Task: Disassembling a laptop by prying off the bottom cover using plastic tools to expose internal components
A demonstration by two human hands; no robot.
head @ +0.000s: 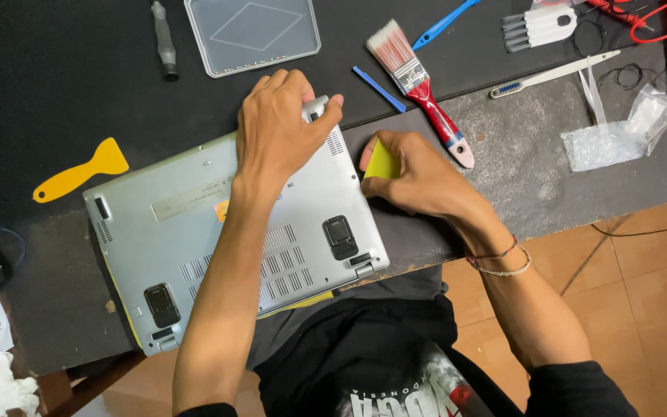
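Lying upside down at the near edge of the table (519, 193), a silver laptop (194, 232) is seen with its vented underside up and its near corners overhanging the edge above the person's lap. Its far right corner, at about one o'clock from its middle, is gripped by the left hand (279, 131), whose fingers are curled together over the edge around a small silver part (315, 106); whether that part belongs to the laptop cannot be told. Just beside the laptop's right edge, at three o'clock from that hand, a yellow pick (380, 162) is pinched between the thumb and bent fingers of the right hand (418, 177), touching or almost touching the case seam. At nine o'clock from the laptop a yellow scraper (79, 174) is laid on the dark mat (55, 77). Farther off, at one o'clock, a red-handled brush (418, 85) and a blue pry stick (378, 88) are found, with a crumpled plastic bag (611, 135) at three o'clock of them. At twelve o'clock a clear lid (252, 32) and a grey tool (164, 40) are placed, and a white toothbrush (553, 73) and a white comb-like tool (540, 26) lie at the far right.
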